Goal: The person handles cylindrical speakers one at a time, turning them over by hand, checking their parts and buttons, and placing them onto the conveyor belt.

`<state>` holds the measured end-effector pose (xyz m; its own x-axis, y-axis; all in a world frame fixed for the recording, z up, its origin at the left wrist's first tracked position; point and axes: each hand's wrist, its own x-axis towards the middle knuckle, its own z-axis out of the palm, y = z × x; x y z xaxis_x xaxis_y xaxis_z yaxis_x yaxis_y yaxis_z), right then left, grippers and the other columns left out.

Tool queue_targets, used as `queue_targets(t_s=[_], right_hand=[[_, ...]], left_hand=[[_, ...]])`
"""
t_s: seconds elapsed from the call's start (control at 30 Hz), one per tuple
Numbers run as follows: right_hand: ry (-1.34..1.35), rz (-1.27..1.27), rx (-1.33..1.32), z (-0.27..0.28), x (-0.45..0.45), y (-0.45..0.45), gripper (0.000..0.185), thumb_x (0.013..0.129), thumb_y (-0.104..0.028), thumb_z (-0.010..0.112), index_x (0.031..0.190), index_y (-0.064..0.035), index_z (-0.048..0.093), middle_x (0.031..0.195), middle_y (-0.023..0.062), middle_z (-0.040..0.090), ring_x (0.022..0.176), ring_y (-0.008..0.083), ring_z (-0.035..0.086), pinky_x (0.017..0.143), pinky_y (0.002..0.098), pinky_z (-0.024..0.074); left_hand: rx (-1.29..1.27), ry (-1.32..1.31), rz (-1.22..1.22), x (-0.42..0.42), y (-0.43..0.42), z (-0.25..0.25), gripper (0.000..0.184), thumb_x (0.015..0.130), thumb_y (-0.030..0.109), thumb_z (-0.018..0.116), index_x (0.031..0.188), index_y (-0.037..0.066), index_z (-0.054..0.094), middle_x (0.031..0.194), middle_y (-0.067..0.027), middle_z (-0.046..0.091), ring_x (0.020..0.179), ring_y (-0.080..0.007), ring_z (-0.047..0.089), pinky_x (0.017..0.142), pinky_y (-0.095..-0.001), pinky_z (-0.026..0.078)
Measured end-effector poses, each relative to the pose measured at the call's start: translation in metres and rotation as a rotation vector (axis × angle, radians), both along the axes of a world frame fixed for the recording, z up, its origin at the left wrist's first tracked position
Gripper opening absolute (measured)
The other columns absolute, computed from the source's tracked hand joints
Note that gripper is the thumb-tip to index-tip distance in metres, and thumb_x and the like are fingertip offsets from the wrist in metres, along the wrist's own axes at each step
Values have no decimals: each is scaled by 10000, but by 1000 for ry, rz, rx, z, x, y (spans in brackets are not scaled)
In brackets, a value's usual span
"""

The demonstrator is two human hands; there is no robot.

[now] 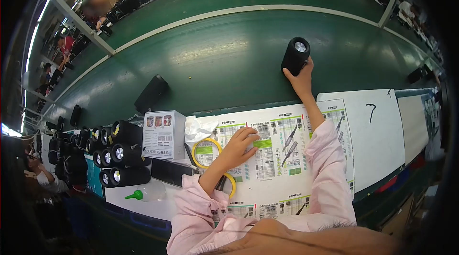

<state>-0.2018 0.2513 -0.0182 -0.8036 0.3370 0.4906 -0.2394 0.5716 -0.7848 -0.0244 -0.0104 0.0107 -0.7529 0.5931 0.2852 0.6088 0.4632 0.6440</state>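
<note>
My right hand (pixel 301 79) reaches far forward over the green bench and is closed round the lower part of a black cylindrical speaker (pixel 292 58). The speaker stands roughly upright, leaning slightly, with a round silver disc on its top end. Whether its base touches the bench I cannot tell. My left hand (pixel 238 149) rests palm down, fingers apart, on a printed paper sheet (pixel 267 171). Beside the left wrist lie two yellow tape rolls (pixel 196 152), partly covered by my forearm. A crumpled white tissue (pixel 200 129) is just beyond them.
Left of the sheet are a white box (pixel 164 135), a dark phone-like slab (pixel 171 172), a green-tipped bottle (pixel 148 192) and several stacked speakers (pixel 125 153). Another speaker (pixel 152 93) lies on the green surface (pixel 229 59). A board marked 7 (pixel 370 135) is at right. Other people work beyond.
</note>
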Motion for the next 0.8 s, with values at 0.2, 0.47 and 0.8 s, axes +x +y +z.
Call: queue_targets(t_s=[0.2, 0.47, 0.8], right_hand=[[223, -331, 33, 28, 27, -7, 862, 741, -347, 692, 1348, 1, 189, 1155, 193, 317, 1025, 314, 375, 907, 386, 324], [463, -37, 143, 94, 63, -91, 363, 766, -104, 590, 1103, -29, 475, 1070, 107, 431, 988, 236, 393, 859, 335, 313], [534, 853, 720, 47, -2, -351, 648, 652, -145, 670, 1242, -115, 404, 1216, 95, 438, 1187, 263, 382, 971, 444, 289]], left_hand=[[42, -25, -2, 0, -4, -11, 299, 759, 97, 634, 1041, 43, 553, 1148, -115, 491, 1138, -301, 423, 963, -387, 356], [104, 30, -5, -1, -8, -15, 286, 748, 99, 634, 1014, 41, 547, 1123, -109, 498, 1100, -306, 442, 950, -394, 363], [216, -115, -11, -2, -9, -21, 375, 778, 142, 593, 1123, 9, 531, 1209, -180, 490, 1160, -353, 425, 1022, -397, 288]])
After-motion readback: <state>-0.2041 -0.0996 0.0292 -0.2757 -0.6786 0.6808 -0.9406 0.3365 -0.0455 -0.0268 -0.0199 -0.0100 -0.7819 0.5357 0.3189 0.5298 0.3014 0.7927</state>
